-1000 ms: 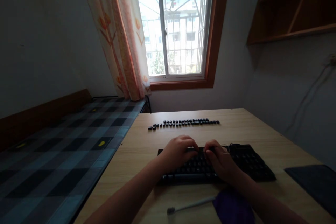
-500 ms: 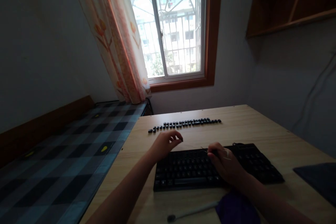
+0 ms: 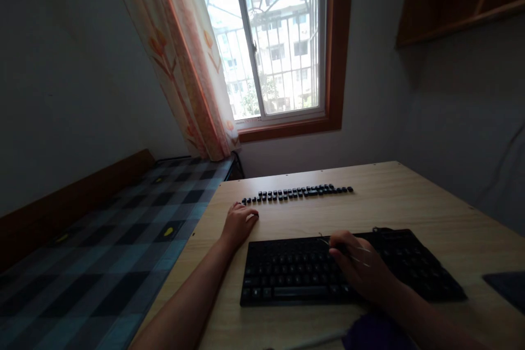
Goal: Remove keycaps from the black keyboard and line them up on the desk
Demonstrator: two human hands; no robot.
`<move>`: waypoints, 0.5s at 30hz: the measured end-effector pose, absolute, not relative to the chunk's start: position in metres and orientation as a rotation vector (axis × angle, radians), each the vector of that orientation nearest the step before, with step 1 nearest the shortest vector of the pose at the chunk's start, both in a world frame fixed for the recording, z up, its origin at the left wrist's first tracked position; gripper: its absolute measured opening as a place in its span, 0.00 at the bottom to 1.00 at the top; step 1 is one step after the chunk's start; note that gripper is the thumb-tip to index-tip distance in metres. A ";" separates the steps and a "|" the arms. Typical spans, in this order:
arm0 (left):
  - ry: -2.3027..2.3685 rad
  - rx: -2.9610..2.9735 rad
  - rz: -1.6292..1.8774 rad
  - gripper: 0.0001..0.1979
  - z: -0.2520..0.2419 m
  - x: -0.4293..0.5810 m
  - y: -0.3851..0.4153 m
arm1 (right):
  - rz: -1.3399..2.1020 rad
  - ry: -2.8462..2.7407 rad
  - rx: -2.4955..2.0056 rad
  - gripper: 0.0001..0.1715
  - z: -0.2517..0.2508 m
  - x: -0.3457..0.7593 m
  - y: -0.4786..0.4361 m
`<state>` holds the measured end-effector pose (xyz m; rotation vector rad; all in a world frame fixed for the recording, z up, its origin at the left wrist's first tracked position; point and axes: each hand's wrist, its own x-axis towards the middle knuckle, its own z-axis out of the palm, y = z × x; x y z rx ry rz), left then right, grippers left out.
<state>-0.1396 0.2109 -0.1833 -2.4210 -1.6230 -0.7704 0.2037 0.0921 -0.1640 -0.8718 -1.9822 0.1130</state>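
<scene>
A black keyboard (image 3: 295,273) lies on the wooden desk (image 3: 410,202) in front of me. Beyond it, a row of loose black keycaps (image 3: 297,193) runs left to right. My left hand (image 3: 238,224) rests on the desk at the left end of that row, fingers curled together; what it holds, if anything, is hidden. My right hand (image 3: 356,268) lies on the keyboard's middle and is closed on a thin wire tool (image 3: 328,241) that sticks out to the left.
A bed with a checked cover (image 3: 102,262) stands against the desk's left edge. A window with a curtain (image 3: 188,60) is behind the desk, a wooden shelf (image 3: 459,0) at upper right. A purple cloth (image 3: 369,336) and a dark pad (image 3: 508,284) lie near me.
My left hand has left the keyboard and moved forward and left to the end of the keycap row. My right hand stays on the keyboard with the wire tool.
</scene>
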 end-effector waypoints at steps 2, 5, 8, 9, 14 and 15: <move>-1.615 -2.365 -0.766 0.05 -0.185 -0.142 0.213 | 0.095 -1.980 -0.859 0.16 -0.163 0.205 0.092; -1.628 -2.285 -0.755 0.05 -0.187 -0.146 0.218 | 0.073 -1.968 -0.852 0.15 -0.163 0.206 0.092; -1.660 -2.231 -0.733 0.06 -0.188 -0.150 0.224 | 0.074 -1.951 -0.851 0.15 -0.164 0.204 0.092; -1.679 -2.218 -0.729 0.06 -0.189 -0.151 0.227 | 0.080 -1.951 -0.851 0.15 -0.164 0.204 0.093; -1.786 -2.140 -0.749 0.06 -0.190 -0.157 0.238 | 0.119 -1.962 -0.856 0.15 -0.165 0.203 0.093; -1.801 -2.126 -0.753 0.06 -0.190 -0.158 0.240 | 0.120 -1.963 -0.860 0.15 -0.166 0.203 0.093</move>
